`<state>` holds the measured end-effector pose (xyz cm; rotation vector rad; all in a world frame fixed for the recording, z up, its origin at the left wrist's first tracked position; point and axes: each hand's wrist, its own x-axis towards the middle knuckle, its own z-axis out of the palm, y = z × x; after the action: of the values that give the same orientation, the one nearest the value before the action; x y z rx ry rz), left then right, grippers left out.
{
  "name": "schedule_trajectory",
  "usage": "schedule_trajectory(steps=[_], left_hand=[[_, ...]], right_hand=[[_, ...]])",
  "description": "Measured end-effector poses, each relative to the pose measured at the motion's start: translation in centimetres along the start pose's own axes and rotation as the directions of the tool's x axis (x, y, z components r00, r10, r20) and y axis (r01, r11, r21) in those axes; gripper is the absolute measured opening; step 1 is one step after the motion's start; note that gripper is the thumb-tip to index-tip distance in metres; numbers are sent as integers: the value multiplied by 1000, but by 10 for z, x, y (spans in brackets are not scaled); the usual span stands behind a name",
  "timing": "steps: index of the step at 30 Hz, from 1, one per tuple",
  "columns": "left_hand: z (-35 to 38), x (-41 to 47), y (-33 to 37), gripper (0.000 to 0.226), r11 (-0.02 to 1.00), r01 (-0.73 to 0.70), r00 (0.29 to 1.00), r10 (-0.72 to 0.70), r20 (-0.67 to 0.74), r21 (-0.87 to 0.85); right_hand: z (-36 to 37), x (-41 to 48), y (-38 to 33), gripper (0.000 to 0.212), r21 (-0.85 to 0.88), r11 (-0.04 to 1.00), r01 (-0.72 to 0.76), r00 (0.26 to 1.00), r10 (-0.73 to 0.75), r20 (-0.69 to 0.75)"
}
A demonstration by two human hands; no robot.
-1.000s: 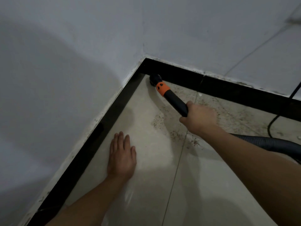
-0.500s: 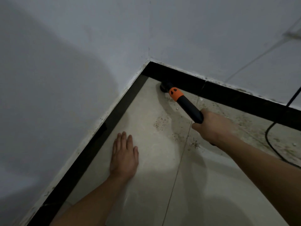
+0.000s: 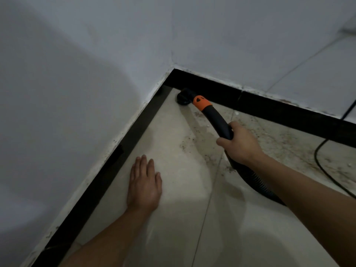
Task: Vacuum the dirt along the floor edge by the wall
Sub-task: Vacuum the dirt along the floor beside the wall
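Dim, greyish light; a broad soft shadow covers the pale painted wall (image 3: 57,112), and wide-angle distortion bends the edges.

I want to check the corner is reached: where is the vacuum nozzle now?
In the head view the vacuum nozzle sits on the floor near the corner, by the black skirting, ahead of the right hand that grips its tube.

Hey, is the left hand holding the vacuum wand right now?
No, the left hand lies flat with straight fingers on the floor tile, while the right hand grips the vacuum wand.
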<state>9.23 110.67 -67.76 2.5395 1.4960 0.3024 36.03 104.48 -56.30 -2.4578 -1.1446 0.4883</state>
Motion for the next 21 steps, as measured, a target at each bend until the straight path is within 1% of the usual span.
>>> schedule_trajectory(steps=[2, 5, 7, 8, 10, 12, 14, 16, 18, 21], left_hand=[[0, 0, 1, 54, 1000, -6, 1000, 6, 4, -3], [-2, -1, 3, 53, 1000, -9, 1000, 9, 15, -15], [-2, -1, 2, 53, 1000, -22, 1000, 22, 8, -15], [-2, -2, 2, 52, 1000, -26, 1000, 26, 4, -10], [-1, -3, 1, 53, 1000, -30, 1000, 30, 4, -6], [-2, -3, 1, 54, 999, -34, 999, 34, 9, -10], [-2, -3, 1, 55, 999, -34, 999, 34, 16, -14], [-2, -2, 0, 54, 999, -30, 999, 30, 13, -22], [-3, -2, 1, 55, 999, -29, 999, 30, 11, -30], [-4, -2, 2, 56, 999, -24, 1000, 24, 9, -29]], right_hand=[[-16, -11, 17, 27, -12, 999, -30, 999, 30, -25], [-42, -29, 49, 25, -71, 989, -127, 990, 122, -71], [-58, -41, 71, 25, -37, 979, -203, 975, 198, -101], [-64, -46, 81, 24, 21, 971, -239, 966, 240, -100], [-73, -56, 97, 20, 202, 931, -305, 942, 325, -78], [-80, -64, 109, 16, 394, 842, -367, 911, 411, -31], [-84, -71, 117, 15, 498, 763, -412, 884, 466, 18], [-85, -74, 123, 16, 507, 749, -426, 874, 485, 19], [-87, -73, 125, 16, 465, 764, -448, 868, 497, 20], [-93, -70, 122, 15, 388, 768, -510, 849, 522, 83]])
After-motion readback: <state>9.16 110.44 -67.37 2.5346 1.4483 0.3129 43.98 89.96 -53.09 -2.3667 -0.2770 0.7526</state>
